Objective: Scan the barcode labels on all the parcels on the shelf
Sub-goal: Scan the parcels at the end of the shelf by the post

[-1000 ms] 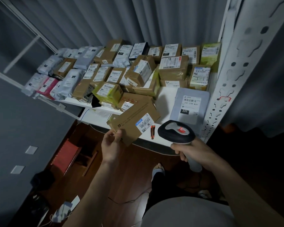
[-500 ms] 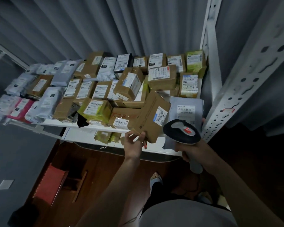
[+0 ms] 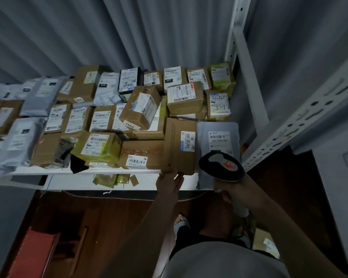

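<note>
Several brown boxes and grey mailers with barcode labels crowd the white shelf [image 3: 48, 171]. A flat brown cardboard parcel [image 3: 177, 149] lies at the shelf's front, label up, beside a grey mailer [image 3: 217, 135] marked 231. My left hand [image 3: 169, 184] touches the flat parcel's near edge with its fingers stretched out. My right hand [image 3: 228, 190] grips the handle of a black and grey barcode scanner [image 3: 221, 167], whose head hovers over the near end of the grey mailer.
A perforated white shelf upright [image 3: 293, 125] rises at the right and another [image 3: 237, 37] at the back, before grey curtains. Yellow packaging scraps [image 3: 109, 179] lie on the lower ledge. A red stool [image 3: 32, 251] stands on the wooden floor.
My left hand carried the flat brown parcel from the air to the right and laid it on the shelf beside the grey mailer. The view shifted left. The scanner stayed near the mailer.
</note>
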